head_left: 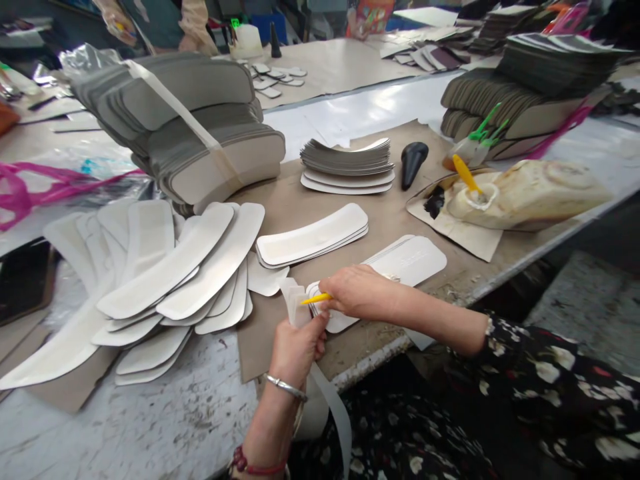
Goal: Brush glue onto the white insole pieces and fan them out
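My left hand is closed on a bundle of thin translucent white strips, whose long tails hang below the table edge. Pinched in my right hand is a yellow stick, its tip against the strips. Under and beside my right hand lie long white rounded pieces, partly hidden by it. Just behind, a small stack of curved white pieces rests on the brown sheet. To the left, many curved white pieces are fanned out, overlapping one another.
A strapped tall stack of grey pieces stands at back left. Further right are a curved stack, a black tool, a cut-open container with a yellow stick, and green-tipped bottles. A phone lies far left. A person stands behind.
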A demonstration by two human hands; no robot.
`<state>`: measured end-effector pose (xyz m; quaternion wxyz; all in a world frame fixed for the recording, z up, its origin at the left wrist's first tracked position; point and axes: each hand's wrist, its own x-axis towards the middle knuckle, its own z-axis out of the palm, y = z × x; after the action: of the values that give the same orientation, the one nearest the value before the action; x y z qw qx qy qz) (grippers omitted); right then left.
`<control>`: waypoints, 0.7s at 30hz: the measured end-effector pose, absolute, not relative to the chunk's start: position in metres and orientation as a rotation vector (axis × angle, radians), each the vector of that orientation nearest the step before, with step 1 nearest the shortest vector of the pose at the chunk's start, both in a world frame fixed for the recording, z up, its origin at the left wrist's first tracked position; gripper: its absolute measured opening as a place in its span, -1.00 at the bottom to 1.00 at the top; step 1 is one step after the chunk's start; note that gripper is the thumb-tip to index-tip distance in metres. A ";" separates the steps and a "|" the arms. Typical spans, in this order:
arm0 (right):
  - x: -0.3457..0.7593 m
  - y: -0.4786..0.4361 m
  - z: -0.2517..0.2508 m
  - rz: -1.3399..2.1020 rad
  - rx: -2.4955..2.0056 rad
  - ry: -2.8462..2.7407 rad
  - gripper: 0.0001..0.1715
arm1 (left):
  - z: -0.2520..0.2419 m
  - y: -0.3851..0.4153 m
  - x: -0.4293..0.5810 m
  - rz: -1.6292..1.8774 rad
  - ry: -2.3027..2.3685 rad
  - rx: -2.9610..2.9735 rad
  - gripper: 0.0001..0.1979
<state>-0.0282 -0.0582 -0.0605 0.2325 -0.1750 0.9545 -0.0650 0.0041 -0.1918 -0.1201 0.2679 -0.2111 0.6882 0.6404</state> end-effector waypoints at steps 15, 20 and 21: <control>0.026 0.088 -0.057 -0.257 0.122 2.883 -0.71 | -0.118 -0.190 0.009 1.590 1.990 -0.577 -0.64; 0.017 0.074 -0.064 0.045 0.254 2.947 -0.71 | -0.116 -0.187 0.009 1.522 2.031 -0.615 -0.63; 0.016 0.072 -0.064 0.087 0.271 2.942 -0.70 | -0.116 -0.187 0.009 1.509 2.034 -0.620 -0.63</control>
<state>0.0159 0.0720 -0.0639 0.0928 0.0913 0.9911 0.0293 0.0092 -0.1872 -0.1162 0.2640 -0.2293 0.7523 0.5584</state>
